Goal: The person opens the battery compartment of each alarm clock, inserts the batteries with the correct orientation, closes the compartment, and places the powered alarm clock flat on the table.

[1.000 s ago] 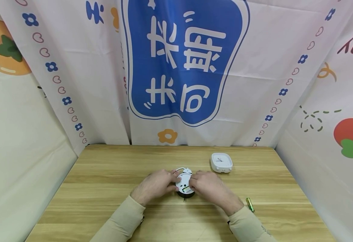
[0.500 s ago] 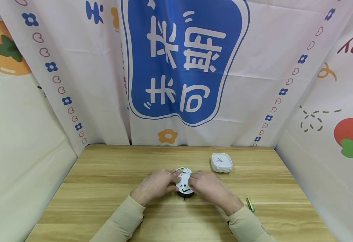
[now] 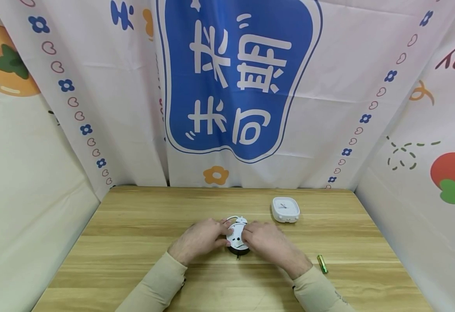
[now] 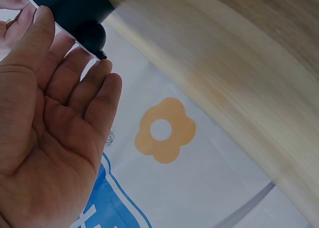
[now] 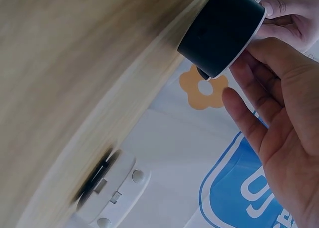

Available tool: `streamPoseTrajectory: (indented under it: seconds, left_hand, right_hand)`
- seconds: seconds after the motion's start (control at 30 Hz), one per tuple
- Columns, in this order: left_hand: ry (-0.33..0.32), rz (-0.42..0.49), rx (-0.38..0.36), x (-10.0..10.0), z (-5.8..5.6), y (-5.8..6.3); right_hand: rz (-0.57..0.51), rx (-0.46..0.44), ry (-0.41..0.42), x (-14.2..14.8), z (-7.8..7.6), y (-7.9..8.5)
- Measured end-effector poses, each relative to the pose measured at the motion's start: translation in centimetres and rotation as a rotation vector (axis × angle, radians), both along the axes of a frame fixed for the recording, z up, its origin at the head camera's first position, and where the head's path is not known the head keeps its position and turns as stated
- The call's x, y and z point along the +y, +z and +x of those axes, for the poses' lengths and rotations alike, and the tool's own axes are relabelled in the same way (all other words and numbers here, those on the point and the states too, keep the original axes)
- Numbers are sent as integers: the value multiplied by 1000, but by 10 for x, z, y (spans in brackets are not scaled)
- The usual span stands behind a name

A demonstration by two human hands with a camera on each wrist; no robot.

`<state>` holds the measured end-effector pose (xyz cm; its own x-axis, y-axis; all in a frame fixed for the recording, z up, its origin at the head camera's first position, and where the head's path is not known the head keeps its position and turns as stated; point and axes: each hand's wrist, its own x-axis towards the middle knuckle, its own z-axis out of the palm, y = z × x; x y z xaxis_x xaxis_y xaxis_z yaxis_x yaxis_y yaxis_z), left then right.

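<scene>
A round alarm clock (image 3: pixel 234 239) with a white back and dark body lies back up between the hands, its handle and a small bell (image 3: pixel 241 220) toward the far side. My left hand (image 3: pixel 204 236) grips its left side, thumb by the white back. My right hand (image 3: pixel 270 243) is at the clock's right side, curled fingers and thumb against the back. A white battery cover (image 3: pixel 239 245) shows near the clock's lower edge. Both wrist views show the dark casing (image 5: pixel 222 36) from the side; the clock's dial is hidden underneath.
A white square clock (image 3: pixel 285 209) lies at the back right of the wooden table (image 3: pixel 153 208). One green and gold battery (image 3: pixel 322 264) lies beside my right forearm. Printed curtains (image 3: pixel 133 130) stand close behind the table and along both sides.
The green seen in the clock's battery compartment is now covered by white. My right fingers have shifted slightly up and to the left; my left hand has stayed in place.
</scene>
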<state>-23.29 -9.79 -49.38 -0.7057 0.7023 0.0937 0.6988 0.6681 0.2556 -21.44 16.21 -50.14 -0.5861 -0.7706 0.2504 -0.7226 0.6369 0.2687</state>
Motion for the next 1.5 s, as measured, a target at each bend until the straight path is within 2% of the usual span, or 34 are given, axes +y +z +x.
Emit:
streamPoseTrajectory:
  seconds: [0.17, 0.43, 0.63, 0.77, 0.97, 1.17, 1.5]
  left_hand:
    - [-4, -1, 4, 0, 0, 0]
    - [8, -12, 6, 1, 0, 1]
    - [22, -17, -1, 2, 0, 2]
    - [22, -17, 4, 2, 0, 2]
    - [22, -21, 3, 2, -1, 2]
    - [16, -22, 8, 1, -1, 2]
    - [14, -16, 14, 1, -1, 1]
  right_hand:
    - [6, -8, -10, -1, 0, -1]
    - [-130, -52, -166, 1, 0, -2]
    - [-150, -41, -195, 1, -1, -2]
    - [-124, -8, -168, 0, -1, -2]
    - [-63, 57, -63, 2, -3, -1]
    - [-43, 82, 13, 4, -3, -1]
    - [-8, 158, 38, 5, -3, 0]
